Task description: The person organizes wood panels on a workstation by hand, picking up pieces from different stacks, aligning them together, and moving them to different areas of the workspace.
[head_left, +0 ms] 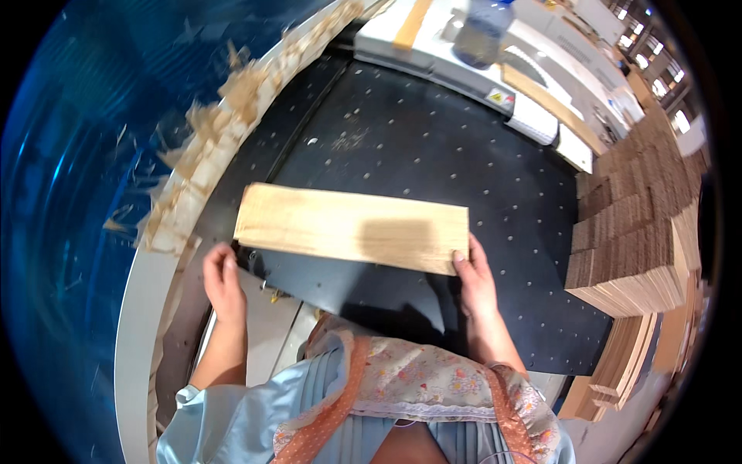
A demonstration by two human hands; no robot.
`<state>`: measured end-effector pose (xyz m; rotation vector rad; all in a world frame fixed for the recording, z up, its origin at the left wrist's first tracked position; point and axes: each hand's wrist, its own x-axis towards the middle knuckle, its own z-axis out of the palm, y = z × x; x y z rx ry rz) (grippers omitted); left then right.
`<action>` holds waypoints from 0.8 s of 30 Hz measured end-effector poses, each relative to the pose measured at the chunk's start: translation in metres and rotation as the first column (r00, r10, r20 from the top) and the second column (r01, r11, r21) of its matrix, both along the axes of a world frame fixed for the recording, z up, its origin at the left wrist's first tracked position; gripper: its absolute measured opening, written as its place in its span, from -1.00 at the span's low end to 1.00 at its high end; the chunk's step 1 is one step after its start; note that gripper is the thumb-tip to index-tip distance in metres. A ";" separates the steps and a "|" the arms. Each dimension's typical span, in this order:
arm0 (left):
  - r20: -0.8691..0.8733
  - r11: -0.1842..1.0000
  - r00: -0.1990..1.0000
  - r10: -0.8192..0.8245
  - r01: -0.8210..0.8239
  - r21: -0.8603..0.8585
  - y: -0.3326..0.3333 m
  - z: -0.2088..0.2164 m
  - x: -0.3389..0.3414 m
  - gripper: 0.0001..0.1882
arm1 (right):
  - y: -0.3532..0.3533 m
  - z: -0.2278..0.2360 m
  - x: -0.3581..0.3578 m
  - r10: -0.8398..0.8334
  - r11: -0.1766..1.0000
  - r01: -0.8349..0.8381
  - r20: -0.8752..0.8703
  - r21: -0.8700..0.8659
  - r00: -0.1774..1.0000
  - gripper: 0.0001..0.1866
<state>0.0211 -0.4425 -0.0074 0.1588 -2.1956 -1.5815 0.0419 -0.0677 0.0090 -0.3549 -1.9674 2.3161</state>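
Observation:
A long, pale brown board (309, 220) lies crosswise in front of me above a black table (433, 155). My right hand (478, 282) is closed on its right end, thumb on the upper face and fingers at the far side. Near the board's lower left corner is my left hand (224, 284), loosely curled, with nothing visible in it. The left fingertips appear just apart from the board. A dark shadow falls across the board's right half. Whether the board is wood or layered card I cannot tell.
Tall stacks of brown cardboard (626, 224) stand at the table's right edge. A white machine housing (433, 50) runs along the back, with a clear bottle (483, 35) on it. Left, a pale rim with torn tape (205, 143) borders a blue, shiny surface (69, 178).

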 end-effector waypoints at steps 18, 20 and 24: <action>0.728 0.826 0.640 0.247 -0.532 0.187 -0.022 -0.382 0.067 -0.66 | 0.010 -0.004 -0.002 0.076 0.997 -0.076 0.007 0.017 0.997 -0.51; 0.681 0.790 0.726 0.096 -0.472 0.392 -0.003 -0.318 0.073 -0.65 | 0.012 -0.010 -0.001 0.037 0.999 -0.037 0.020 0.032 0.999 -0.49; 0.444 0.996 0.893 0.076 -0.048 -0.074 -0.018 -0.217 0.122 -0.79 | 0.017 -0.008 -0.003 0.069 0.995 -0.069 -0.004 0.066 0.998 -0.44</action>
